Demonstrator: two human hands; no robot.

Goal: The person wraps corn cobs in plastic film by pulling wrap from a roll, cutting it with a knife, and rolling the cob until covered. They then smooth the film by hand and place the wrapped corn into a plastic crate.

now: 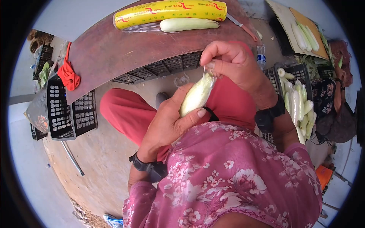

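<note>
My left hand (167,117) is wrapped round a pale green, tapered vegetable (197,95) above my lap, its narrow end pointing up and away. Clear plastic film covers the vegetable. At that far end my right hand (232,62) pinches a twisted bit of the film between thumb and fingers. Ahead on the reddish-brown table (152,45) lies another pale green vegetable (189,24), beside a big yellow roll of plastic wrap (171,14) with loose film spread under it.
A knife (243,28) lies at the table's right. To the right stands a crate of wrapped vegetables (300,98), with a board of more (306,36) behind it. Black crates (61,106) and a red cloth (69,72) are at left. Another person's arm (338,91) shows far right.
</note>
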